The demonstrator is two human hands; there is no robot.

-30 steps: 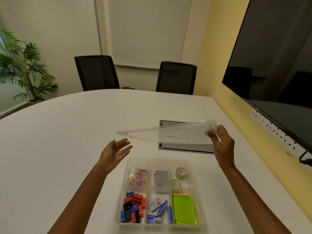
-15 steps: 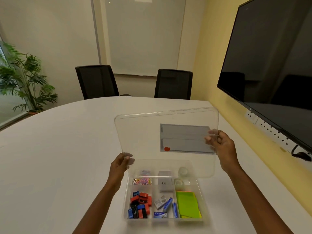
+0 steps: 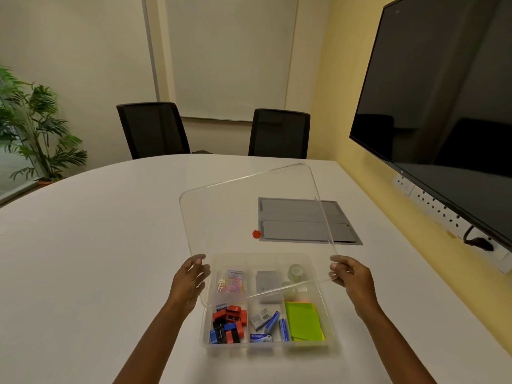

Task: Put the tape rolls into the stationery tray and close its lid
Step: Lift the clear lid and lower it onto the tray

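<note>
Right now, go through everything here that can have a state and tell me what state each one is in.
Clear lid: off the tray, held tilted above it.
Stationery tray: open, compartments filled.
Tape rolls: in the far right compartment.
Left hand: gripping the lid's left edge.
Right hand: gripping the lid's right edge.
Wall screen: dark.
Table cable hatch: flaps shut.

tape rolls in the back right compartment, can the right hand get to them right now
Probably not. The right hand is gripping the clear lid, as is the left hand, and the tilted lid hangs over the tape rolls in the tray.
</note>
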